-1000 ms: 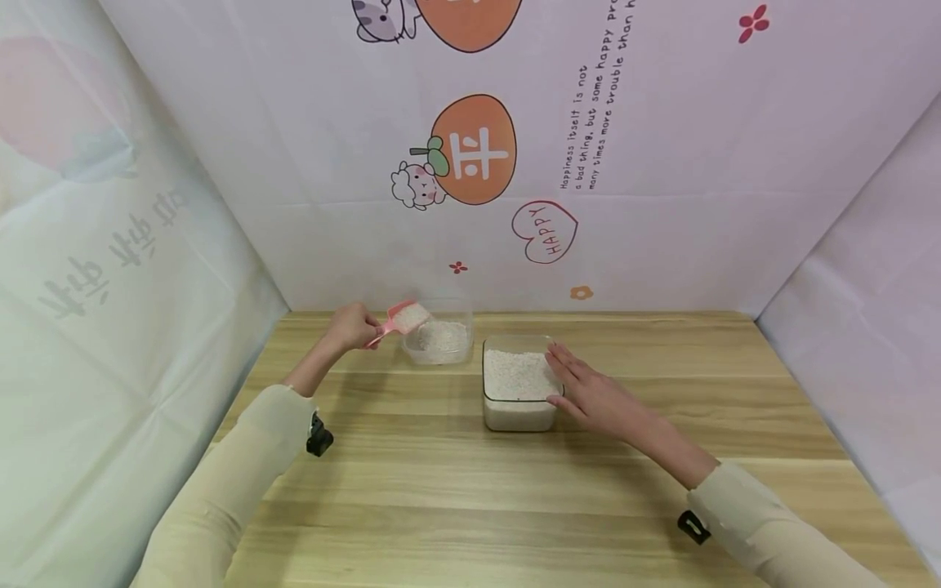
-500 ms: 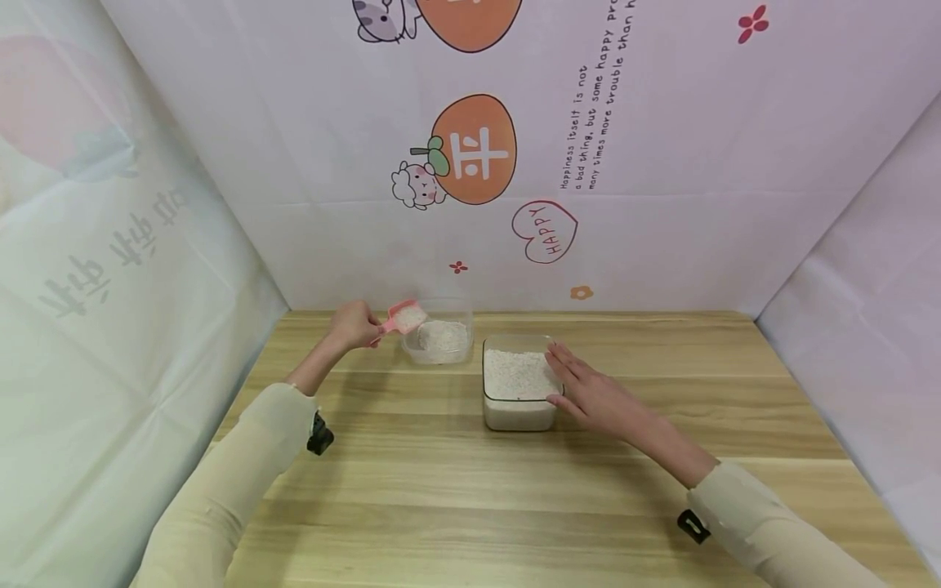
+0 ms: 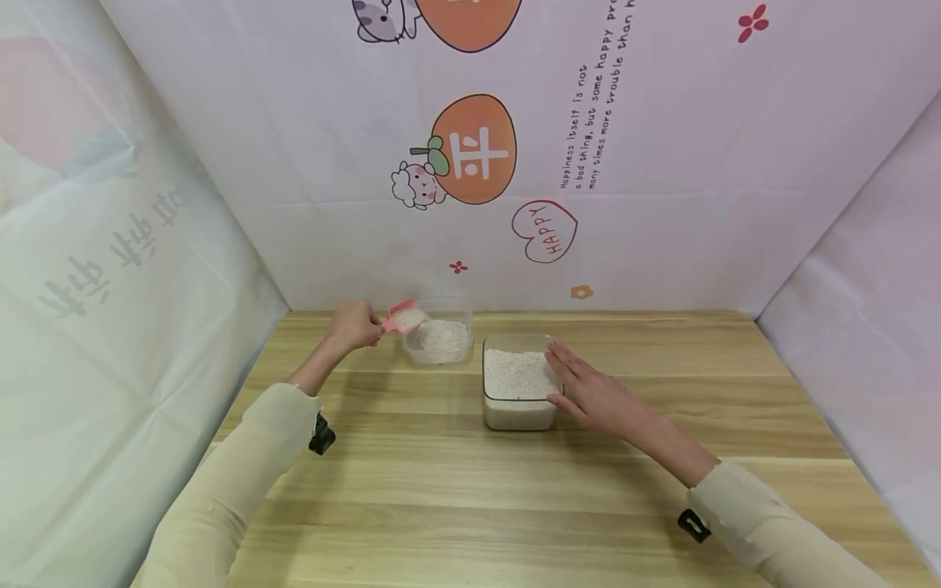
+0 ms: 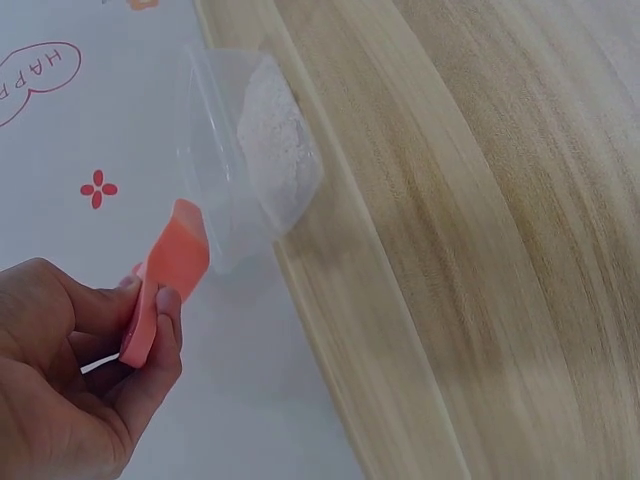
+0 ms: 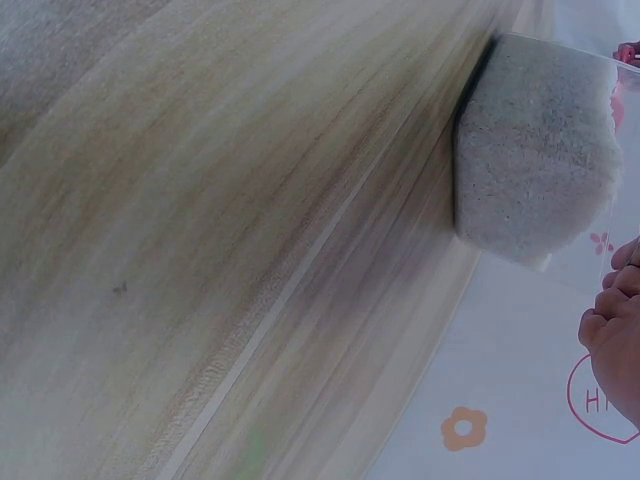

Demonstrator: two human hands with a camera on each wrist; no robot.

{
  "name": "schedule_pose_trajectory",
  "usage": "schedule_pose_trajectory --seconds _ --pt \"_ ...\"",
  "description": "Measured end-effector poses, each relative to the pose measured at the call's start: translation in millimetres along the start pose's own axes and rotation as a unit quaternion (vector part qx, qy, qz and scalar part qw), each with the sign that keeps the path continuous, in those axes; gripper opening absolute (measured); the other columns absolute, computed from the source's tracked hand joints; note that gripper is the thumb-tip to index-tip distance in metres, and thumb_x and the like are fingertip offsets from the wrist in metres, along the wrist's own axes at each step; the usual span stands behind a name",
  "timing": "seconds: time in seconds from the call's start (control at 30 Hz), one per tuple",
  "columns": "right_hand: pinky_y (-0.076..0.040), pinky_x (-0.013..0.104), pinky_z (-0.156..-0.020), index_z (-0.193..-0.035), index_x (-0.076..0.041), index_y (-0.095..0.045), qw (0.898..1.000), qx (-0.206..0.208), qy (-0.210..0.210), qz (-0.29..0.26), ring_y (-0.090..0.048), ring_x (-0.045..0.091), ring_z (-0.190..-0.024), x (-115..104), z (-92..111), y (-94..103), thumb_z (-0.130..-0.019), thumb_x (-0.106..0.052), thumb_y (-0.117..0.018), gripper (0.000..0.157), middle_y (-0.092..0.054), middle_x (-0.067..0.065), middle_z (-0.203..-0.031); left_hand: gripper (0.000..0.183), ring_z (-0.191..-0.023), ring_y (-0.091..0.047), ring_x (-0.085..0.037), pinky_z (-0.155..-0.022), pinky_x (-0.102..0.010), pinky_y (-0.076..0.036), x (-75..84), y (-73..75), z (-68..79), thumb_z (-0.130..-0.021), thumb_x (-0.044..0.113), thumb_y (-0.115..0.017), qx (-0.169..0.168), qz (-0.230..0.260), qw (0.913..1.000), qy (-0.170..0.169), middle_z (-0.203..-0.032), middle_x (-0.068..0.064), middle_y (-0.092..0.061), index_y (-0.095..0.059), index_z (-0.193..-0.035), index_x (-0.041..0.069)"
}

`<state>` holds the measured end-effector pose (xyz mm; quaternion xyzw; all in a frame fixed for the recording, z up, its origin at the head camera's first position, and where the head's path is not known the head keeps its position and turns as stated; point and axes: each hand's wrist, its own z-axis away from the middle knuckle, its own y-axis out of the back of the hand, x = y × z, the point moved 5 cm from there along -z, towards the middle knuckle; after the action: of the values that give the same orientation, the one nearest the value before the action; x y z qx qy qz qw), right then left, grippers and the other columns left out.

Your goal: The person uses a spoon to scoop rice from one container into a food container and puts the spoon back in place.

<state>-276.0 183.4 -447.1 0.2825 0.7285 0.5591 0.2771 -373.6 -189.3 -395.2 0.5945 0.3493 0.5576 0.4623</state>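
My left hand (image 3: 354, 325) pinches the handle of a small pink scoop (image 3: 403, 307), with fingers and thumb around it in the left wrist view. White rice-like grains lie in the scoop, which hangs over the left rim of a clear plastic container (image 3: 435, 357). A mound of the same grains (image 3: 443, 336) sits inside that container. To its right stands a larger clear box (image 3: 519, 418) filled well up with grains. My right hand (image 3: 599, 398) rests on the right rim of this box, fingers extended; the right wrist view shows only part of the hand.
Both containers stand on a wood-grain table (image 3: 470, 498). Right behind the smaller container rises a white printed backdrop (image 3: 353, 237). White sheets also hang at the left and right sides.
The scoop has tilted a little toward the smaller container and the grains in it look fewer. The mound there looks slightly fuller. My right hand has stayed put.
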Motion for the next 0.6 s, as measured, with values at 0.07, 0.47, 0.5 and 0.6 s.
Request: schedule_pose_trajectory --seconds 0.07,0.47,0.5,0.6 --pt "-0.036 0.046 -0.103 -0.145 0.002 -0.025 1.000 0.000 0.000 0.000 -0.025 0.031 -0.139 0.2 0.3 -0.3 -0.097 -0.042 -0.042 0.067 -0.022 0.019 -0.152 0.026 -0.046 -0.047 -0.011 -0.046 -0.023 -0.033 1.2 0.3 0.8 -0.085 0.015 -0.061 0.003 -0.005 1.0000 -0.003 -0.052 0.000 -0.062 -0.071 -0.063 0.006" --pt "-0.034 0.046 -0.104 -0.146 0.001 -0.024 1.000 -0.007 -0.007 -0.003 -0.023 0.030 -0.140 0.5 0.6 -2.9 -0.097 -0.046 -0.039 0.068 -0.019 0.017 -0.153 0.022 -0.046 -0.055 -0.012 -0.046 -0.022 -0.037 1.3 -2.3 2.4 -0.084 0.011 -0.061 0.021 -0.005 0.9996 -0.017 -0.052 -0.001 -0.064 -0.073 -0.066 0.004" --pt "-0.034 0.046 -0.104 -0.146 0.001 -0.023 1.000 -0.008 -0.007 -0.004 -0.023 0.031 -0.140 0.4 0.6 -2.6 -0.097 -0.046 -0.038 0.069 -0.019 0.017 -0.153 0.023 -0.045 -0.054 -0.012 -0.045 -0.022 -0.036 1.6 -1.9 2.5 -0.083 0.011 -0.061 0.024 -0.007 0.9995 -0.019 -0.052 -0.001 -0.063 -0.072 -0.064 0.005" --pt "-0.033 0.046 -0.105 -0.146 0.001 -0.023 1.000 -0.005 -0.005 -0.005 -0.023 0.031 -0.140 0.1 0.4 -1.3 -0.098 -0.046 -0.038 0.069 -0.019 0.017 -0.153 0.021 -0.044 -0.049 -0.011 -0.044 -0.021 -0.034 2.9 -1.5 2.8 -0.081 0.009 -0.061 0.030 -0.013 0.9993 -0.019 -0.050 -0.001 -0.061 -0.071 -0.063 0.005"
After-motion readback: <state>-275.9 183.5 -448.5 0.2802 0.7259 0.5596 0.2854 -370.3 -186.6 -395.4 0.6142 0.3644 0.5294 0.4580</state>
